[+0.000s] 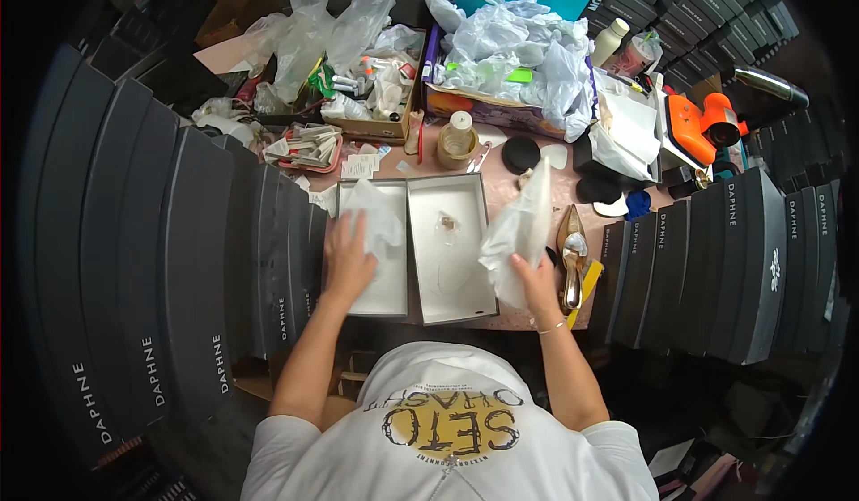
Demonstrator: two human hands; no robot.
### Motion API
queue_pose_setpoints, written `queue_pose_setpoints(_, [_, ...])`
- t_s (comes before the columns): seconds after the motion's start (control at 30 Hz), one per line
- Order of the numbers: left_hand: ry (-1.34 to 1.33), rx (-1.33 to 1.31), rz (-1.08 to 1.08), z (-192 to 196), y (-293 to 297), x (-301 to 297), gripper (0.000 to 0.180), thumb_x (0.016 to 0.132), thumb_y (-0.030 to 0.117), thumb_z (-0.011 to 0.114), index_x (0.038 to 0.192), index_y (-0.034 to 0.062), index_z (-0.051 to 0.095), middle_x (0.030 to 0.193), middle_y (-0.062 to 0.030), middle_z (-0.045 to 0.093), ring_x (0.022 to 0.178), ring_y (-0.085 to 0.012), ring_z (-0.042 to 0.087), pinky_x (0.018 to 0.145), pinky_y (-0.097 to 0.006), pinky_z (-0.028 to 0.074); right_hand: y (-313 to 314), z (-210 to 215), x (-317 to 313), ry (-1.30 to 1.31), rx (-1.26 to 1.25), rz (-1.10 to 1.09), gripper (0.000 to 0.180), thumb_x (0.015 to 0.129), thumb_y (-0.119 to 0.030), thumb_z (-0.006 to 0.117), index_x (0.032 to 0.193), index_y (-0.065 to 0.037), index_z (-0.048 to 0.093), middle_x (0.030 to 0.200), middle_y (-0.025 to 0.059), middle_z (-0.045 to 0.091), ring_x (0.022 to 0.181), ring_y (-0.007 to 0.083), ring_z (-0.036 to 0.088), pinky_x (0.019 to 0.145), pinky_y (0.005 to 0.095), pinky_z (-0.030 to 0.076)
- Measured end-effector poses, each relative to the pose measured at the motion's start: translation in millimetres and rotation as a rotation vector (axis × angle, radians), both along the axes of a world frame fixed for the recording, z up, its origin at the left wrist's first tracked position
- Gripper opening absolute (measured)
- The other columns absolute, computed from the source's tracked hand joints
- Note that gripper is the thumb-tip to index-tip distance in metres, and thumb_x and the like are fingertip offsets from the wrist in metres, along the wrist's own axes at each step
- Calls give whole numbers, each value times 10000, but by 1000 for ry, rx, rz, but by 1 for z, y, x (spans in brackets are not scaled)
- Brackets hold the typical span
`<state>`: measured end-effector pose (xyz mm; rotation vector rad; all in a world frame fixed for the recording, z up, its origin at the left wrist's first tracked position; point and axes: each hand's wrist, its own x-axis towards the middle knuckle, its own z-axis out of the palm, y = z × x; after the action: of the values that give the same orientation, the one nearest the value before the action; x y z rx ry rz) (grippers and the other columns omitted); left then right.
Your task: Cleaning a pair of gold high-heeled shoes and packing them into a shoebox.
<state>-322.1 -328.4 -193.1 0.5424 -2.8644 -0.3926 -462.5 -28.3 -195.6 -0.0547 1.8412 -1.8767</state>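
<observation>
A shoebox lies open in two white-lined parts side by side: a left part (386, 286) and a right part (456, 277) with a small clear packet (446, 225) inside. My left hand (351, 258), slightly blurred, has its fingers spread against a crumpled white plastic sheet or bag (383, 219) over the left part. Beyond the box's right edge, my right hand (535, 282) grips a long white plastic bag (512, 233); whether anything is inside it I cannot tell. A gold pointed shoe (573, 249) lies just right of that hand.
Stacks of dark shoeboxes (188, 259) wall the left, more shoeboxes (716, 250) the right. Behind stand a carton of crumpled plastic bags (510, 107) and a carton of small tubes (376, 125). A jar (458, 143), black lids (521, 155) and an orange tool (707, 125) sit nearby.
</observation>
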Motion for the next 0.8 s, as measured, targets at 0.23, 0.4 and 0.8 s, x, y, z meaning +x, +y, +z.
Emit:
queue_pose_setpoints(0.23, [-438, 242, -523, -73, 119, -63, 519, 727, 146, 712, 1193, 25, 517, 1100, -171, 559, 1079, -343, 536, 833, -437, 482, 44, 5, 25, -32, -5, -138, 496, 853, -199, 654, 1252, 42, 482, 1156, 92, 576, 1032, 170, 548, 916, 308, 423])
queue_pose_setpoints(0.4, [-532, 331, -583, -107, 116, -73, 163, 766, 140, 626, 877, 29, 584, 902, -174, 631, 905, -350, 615, 750, -448, 501, 55, -1, 65, -78, 6, -166, 542, 845, -209, 667, 1274, 50, 462, 1197, 105, 560, 1070, 191, 537, 944, 313, 407])
queue_pose_setpoints(0.8, [-5, 372, 171, -5, -16, -3, 788, 706, 199, 784, 1364, 51, 379, 1391, -251, 337, 1251, -429, 378, 1027, -445, 354, -11, -3, 46, -166, -42, 242, 388, 901, -283, 618, 1139, 21, 579, 1043, 46, 620, 935, 105, 559, 805, 271, 468])
